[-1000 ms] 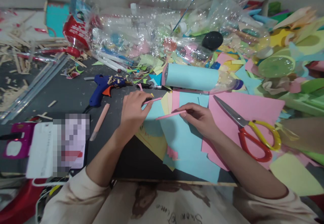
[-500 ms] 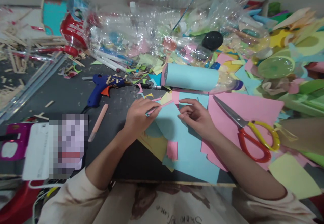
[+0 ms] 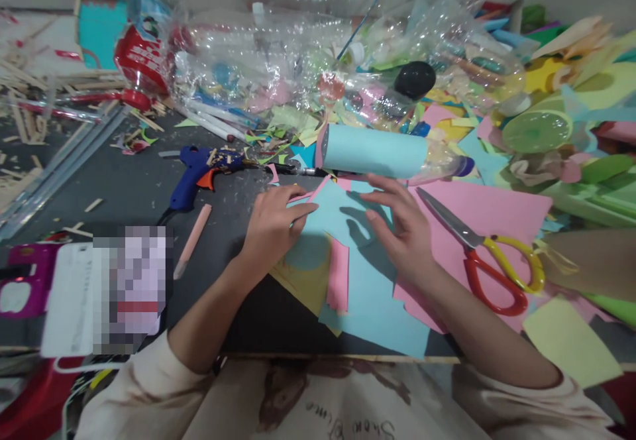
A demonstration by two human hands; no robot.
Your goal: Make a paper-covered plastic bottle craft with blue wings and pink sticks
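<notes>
My left hand (image 3: 275, 226) pinches a light blue paper piece (image 3: 330, 209) by its left side, thumb on top, fingers bent. Pink paper shows along that piece's upper left edge. Over a larger light blue sheet (image 3: 382, 324) hovers my right hand (image 3: 403, 231), its fingers apart and holding nothing. A pink paper strip (image 3: 338, 277) lies between the hands, on the blue sheet and beside yellow paper (image 3: 303, 287). Just beyond my hands rests a clear bottle wrapped in light blue paper (image 3: 375, 148), lying on its side.
Scissors (image 3: 479, 251) with red and yellow handles lie on pink paper (image 3: 517, 205) at the right. A blue glue gun (image 3: 191, 175) and a peach stick (image 3: 193, 238) are to the left, near a blurred phone (image 3: 142, 281). Plastic bottles (image 3: 238, 55) and paper scraps crowd the back.
My right hand has spread its fingers and shifted slightly right. The blue paper in my left hand now lies flatter and turned, uncovering more of the pink strip below it.
</notes>
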